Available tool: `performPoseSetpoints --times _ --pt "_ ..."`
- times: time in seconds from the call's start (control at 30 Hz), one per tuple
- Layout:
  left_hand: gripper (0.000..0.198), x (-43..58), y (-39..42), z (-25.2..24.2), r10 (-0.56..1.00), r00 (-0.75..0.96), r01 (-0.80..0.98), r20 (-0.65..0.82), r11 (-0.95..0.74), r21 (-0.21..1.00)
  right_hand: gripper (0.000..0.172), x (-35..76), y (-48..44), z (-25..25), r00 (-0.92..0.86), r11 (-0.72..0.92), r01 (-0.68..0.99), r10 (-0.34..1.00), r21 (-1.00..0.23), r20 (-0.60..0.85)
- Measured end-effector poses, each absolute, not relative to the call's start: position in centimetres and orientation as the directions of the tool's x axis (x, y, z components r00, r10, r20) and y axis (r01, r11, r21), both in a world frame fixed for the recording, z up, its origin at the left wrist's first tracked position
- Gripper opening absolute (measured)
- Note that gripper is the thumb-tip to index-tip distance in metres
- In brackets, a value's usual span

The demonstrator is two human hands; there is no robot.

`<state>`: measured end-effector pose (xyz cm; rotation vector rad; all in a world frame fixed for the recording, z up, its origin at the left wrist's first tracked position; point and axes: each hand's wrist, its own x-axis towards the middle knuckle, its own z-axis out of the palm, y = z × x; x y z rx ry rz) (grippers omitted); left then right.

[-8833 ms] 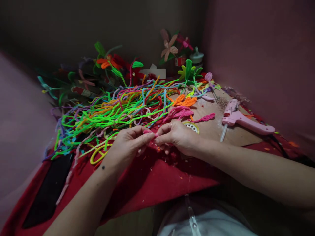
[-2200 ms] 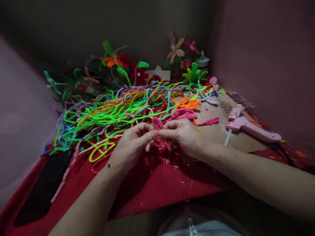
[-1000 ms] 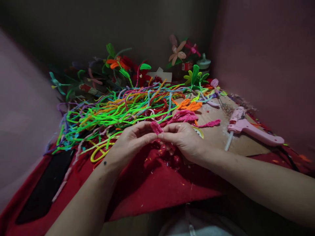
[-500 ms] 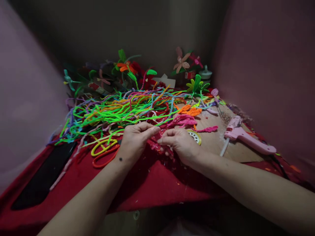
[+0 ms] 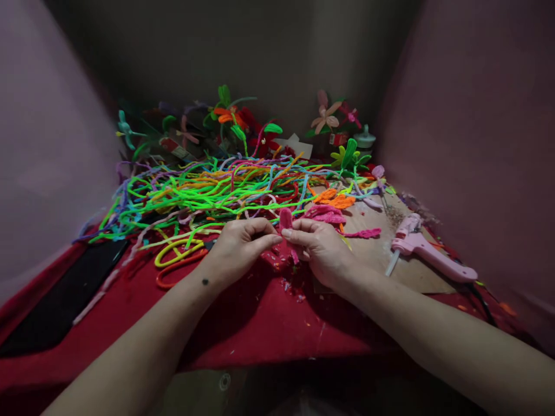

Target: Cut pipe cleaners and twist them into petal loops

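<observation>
A pink fuzzy pipe-cleaner petal [image 5: 285, 219] stands upright between my two hands, over the red cloth [image 5: 260, 323]. My right hand [image 5: 318, 248] pinches it near its lower part, and a short pink end [image 5: 295, 257] pokes out below those fingers. From the other side my left hand [image 5: 243, 245] has thumb and forefinger pinched at the petal's edge; its grip is partly hidden. More pink pipe-cleaner petals [image 5: 325, 214] lie just beyond my right hand. Beside my left wrist are scissors with yellow and red handles [image 5: 177, 266].
A heap of multicoloured pipe cleaners [image 5: 208, 190] spreads behind my hands. At right, a pink glue gun [image 5: 429, 248] rests on a cardboard sheet [image 5: 368, 254]. A black flat object [image 5: 65, 300] lies at left. Pipe-cleaner flowers [image 5: 325, 115] stand along the back.
The pink petal now points up between my fingers, where before it was mostly hidden. My hands have parted slightly at the fingertips. The camera view has shifted a little.
</observation>
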<state>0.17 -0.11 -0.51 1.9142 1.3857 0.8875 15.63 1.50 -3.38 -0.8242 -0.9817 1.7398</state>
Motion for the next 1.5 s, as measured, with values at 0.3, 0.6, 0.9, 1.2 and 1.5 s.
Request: performPoseSetpoints --times 0.3,0.6,0.9,1.2,1.5 --pt "0.020 0.8 0.3 -1.5 0.996 -0.068 0.045 0.052 -0.049 0.998 0.020 15.5 2.3 -3.9 -0.304 -0.276 -0.484 0.943 -0.831 -0.136" --pt "0.019 1.6 -0.1 -1.7 0.950 0.234 0.117 -0.207 0.184 0.976 0.017 15.6 2.1 -4.5 -0.291 -0.158 -0.367 0.955 -0.917 -0.048" --pt "0.023 0.8 -0.1 -1.5 0.956 0.270 0.158 -0.116 0.075 0.985 0.017 15.6 2.2 -4.1 -0.339 -0.250 -0.432 0.935 -0.867 -0.101" --pt "0.018 1.9 -0.3 -2.0 0.993 0.075 0.149 0.090 -0.100 0.984 0.012 15.6 1.9 -3.7 -0.328 -0.248 -0.393 0.937 -0.886 -0.117" --pt "0.021 1.3 -0.1 -1.9 0.997 0.074 0.114 -0.001 -0.007 0.993 0.011 15.5 2.0 -3.5 -0.279 -0.224 -0.375 0.953 -0.900 -0.120"
